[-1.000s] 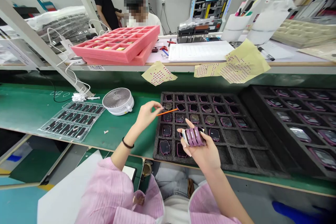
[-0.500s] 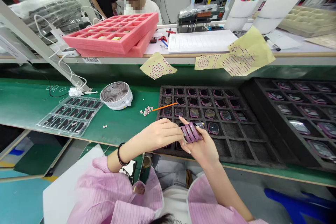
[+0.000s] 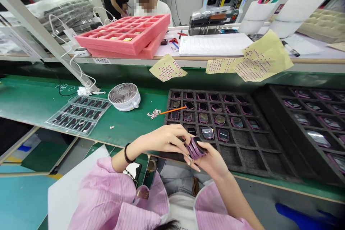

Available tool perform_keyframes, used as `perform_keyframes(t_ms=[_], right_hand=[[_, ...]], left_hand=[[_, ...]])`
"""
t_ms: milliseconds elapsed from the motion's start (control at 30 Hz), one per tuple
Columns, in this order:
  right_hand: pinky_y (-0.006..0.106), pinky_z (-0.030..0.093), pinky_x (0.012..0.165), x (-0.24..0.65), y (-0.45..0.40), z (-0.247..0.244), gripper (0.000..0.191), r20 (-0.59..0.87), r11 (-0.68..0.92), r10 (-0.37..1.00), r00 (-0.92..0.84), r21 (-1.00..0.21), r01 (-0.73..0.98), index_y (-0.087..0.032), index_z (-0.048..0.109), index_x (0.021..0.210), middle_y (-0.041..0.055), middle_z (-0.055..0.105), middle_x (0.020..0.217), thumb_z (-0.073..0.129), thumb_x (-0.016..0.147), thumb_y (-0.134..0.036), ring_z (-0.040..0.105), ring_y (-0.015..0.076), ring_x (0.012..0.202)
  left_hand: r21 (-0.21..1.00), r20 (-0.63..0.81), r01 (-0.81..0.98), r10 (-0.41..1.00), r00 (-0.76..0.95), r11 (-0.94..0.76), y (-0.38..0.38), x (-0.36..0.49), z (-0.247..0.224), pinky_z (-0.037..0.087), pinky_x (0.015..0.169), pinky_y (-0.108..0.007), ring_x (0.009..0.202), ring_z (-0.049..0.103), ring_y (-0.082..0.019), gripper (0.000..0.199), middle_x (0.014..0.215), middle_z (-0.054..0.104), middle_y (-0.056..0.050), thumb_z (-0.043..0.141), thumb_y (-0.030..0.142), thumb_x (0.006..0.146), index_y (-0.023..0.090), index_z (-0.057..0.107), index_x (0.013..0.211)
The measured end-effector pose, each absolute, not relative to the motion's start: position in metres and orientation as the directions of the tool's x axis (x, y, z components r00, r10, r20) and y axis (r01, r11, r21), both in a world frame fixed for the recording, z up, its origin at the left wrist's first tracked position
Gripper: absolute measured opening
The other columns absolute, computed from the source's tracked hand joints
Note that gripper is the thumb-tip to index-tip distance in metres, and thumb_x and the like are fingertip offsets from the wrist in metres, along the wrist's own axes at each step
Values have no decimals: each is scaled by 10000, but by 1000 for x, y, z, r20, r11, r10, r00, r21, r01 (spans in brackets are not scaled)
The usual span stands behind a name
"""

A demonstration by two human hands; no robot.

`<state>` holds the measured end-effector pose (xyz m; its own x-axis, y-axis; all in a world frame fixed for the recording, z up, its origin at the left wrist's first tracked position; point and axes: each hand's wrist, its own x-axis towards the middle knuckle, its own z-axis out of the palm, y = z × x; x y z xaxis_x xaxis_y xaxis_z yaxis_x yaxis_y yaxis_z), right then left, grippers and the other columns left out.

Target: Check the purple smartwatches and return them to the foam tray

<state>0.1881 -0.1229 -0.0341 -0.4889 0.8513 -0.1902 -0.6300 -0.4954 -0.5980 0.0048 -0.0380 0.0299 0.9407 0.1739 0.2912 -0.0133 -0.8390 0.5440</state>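
Observation:
A short stack of purple watch cases (image 3: 196,148) with dark glass faces is held over the front edge of the dark foam tray (image 3: 244,152). My right hand (image 3: 214,161) grips the stack from the right, with the thumb on the top face. From the left, my left hand (image 3: 167,139) closes its fingers on the stack's side; its fingertips are partly hidden. Behind the stack, a watch face (image 3: 207,133) and another watch (image 3: 223,135) sit in tray compartments, among several rows of similar ones.
A second foam tray (image 3: 272,95) of watches stands at the right. An orange stick (image 3: 172,110) lies by small white pieces (image 3: 154,114), near a white fan (image 3: 124,96) and a clear plastic tray (image 3: 81,114). Pink foam trays (image 3: 126,45) rest on the shelf, with a person (image 3: 163,10) beyond.
My left fingers have moved in over the stack, which now looks shorter and turned more face-up. The tray row behind it is more visible. The whole view has shifted slightly.

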Motion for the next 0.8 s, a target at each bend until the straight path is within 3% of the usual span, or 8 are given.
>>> perform_keyframes(t_ms=[67, 167, 333, 467, 567, 633, 700, 800], right_hand=[[209, 358, 365, 186, -126, -34, 307, -183, -513, 833, -523, -612, -602, -126, 662, 841, 74, 640, 630, 538, 831, -407, 587, 173, 538], [212, 379, 376, 182, -130, -32, 299, -183, -481, 849, -496, -659, -578, -140, 658, 941, 58, 643, 669, 566, 829, -401, 594, 168, 532], [214, 408, 402, 172, -135, -35, 490, -231, -424, 894, -383, -715, -557, -193, 497, 1301, 26, 632, 699, 590, 843, -339, 612, 178, 587], [215, 396, 398, 159, -137, -42, 598, -247, -427, 897, -366, -697, -576, -195, 390, 1410, 16, 617, 672, 568, 856, -332, 595, 175, 567], [225, 392, 402, 152, -135, -43, 648, -257, -457, 883, -393, -666, -590, -221, 336, 1459, 46, 655, 777, 554, 859, -337, 613, 186, 598], [236, 394, 410, 150, -133, -40, 685, -253, -461, 881, -401, -652, -602, -245, 303, 1482, 78, 680, 899, 554, 853, -343, 616, 184, 602], [247, 393, 414, 152, -131, -36, 721, -247, -443, 891, -380, -653, -614, -258, 282, 1497, 103, 685, 986, 564, 840, -346, 614, 183, 600], [258, 385, 416, 159, -127, -31, 742, -251, -401, 915, -316, -666, -629, -255, 269, 1507, 116, 690, 1013, 563, 832, -348, 609, 187, 599]], left_hand=[[627, 300, 13, 256, 919, -779, -37, 3, 25, 485, 872, -272, 990, 607, -176, 92, 1015, 642, -89, 658, 269, 850, 191, 706, 842], [705, 254, 70, 343, 904, -706, -37, 1, 23, 485, 844, -273, 990, 594, -184, 224, 1037, 596, -96, 699, 368, 804, 166, 603, 786], [723, 141, 126, 324, 936, -679, -36, -1, 20, 455, 789, -254, 964, 583, -177, 251, 1025, 587, -78, 649, 366, 845, 186, 489, 776], [745, 96, 146, 320, 942, -651, -31, -5, 9, 433, 747, -250, 932, 576, -170, 263, 1026, 589, -70, 660, 385, 833, 192, 483, 803], [805, 82, 151, 359, 930, -574, -15, -15, 2, 426, 678, -240, 852, 567, -157, 365, 961, 598, -53, 745, 428, 739, 188, 472, 770], [842, 85, 185, 463, 882, -507, 5, -25, -3, 426, 640, -235, 818, 568, -154, 386, 932, 605, -51, 749, 447, 724, 185, 466, 743], [819, 99, 346, 706, 701, -458, 29, -36, -10, 442, 654, -250, 796, 572, -154, 317, 907, 601, -51, 643, 445, 818, 182, 480, 750], [602, 116, 729, 939, 324, -325, 60, -49, -29, 468, 766, -306, 819, 573, -172, 175, 914, 579, -50, 564, 342, 870, 173, 574, 822]])
